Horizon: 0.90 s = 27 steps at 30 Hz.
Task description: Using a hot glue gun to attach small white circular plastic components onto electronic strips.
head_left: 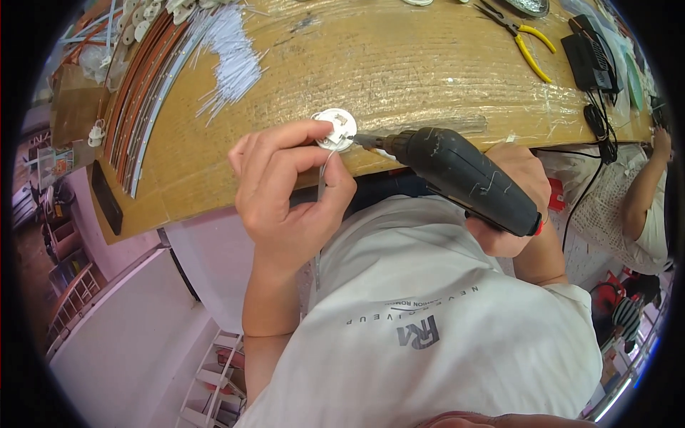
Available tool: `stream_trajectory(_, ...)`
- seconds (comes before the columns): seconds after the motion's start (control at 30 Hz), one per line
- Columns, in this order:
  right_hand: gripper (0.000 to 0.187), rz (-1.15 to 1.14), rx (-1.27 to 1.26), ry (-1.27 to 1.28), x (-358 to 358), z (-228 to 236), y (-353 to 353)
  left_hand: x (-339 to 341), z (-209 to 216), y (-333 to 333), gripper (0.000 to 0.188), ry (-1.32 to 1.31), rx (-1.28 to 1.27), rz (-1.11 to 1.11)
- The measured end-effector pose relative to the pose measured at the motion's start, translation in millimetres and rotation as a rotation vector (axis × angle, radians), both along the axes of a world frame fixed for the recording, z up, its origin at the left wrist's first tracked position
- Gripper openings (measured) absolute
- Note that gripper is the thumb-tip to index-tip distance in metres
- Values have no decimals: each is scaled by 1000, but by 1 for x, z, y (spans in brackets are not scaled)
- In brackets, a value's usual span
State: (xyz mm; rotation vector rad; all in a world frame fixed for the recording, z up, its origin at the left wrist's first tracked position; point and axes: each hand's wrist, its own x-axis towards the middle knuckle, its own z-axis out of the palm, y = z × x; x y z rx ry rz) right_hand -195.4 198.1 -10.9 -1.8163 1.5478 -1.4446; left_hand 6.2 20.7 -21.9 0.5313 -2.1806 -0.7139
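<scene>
Between the thumb and fingers of my left hand point(289, 182) is a small round white plastic disc point(343, 120), held over the table's near edge. Small metal parts show on its face. A thin pale strip point(321, 184) hangs down by my left thumb. My right hand point(517, 178) is wrapped round the handle of a black pistol-shaped power tool point(457, 164), partly hidden behind its body. The narrow metal tip points left and meets the right side of the disc; whether it touches a metal part I cannot tell. A red bit shows at the tool's rear end.
On the yellowish table point(399, 64) lie a pile of thin white tubes point(239, 60), long brown and white strips point(153, 82), yellow-handled pliers point(524, 43) and a black power adapter point(591, 57) with a coiled cable point(599, 132). Another person's arm point(646, 182) is at the right.
</scene>
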Motion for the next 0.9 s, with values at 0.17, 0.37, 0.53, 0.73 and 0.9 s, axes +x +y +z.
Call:
stream_trajectory(0.17,30,0,-6,-3,5,1,-2,-1,-1,2,19,31,18,12)
stream_trajectory(0.37,38,-22,-76,22,7,-8,-2,-1,-2,1,19,30,26,25)
stream_trajectory(0.53,39,-26,-73,39,7,-8,-3,-2,-3,1,19,43,26,24)
stream_trajectory(0.73,33,-6,-40,6,7,-7,-3,-3,-4,1,19,54,36,31)
stream_trajectory(0.9,36,-7,-54,14,7,-9,-2,-3,-3,2,19,52,29,32)
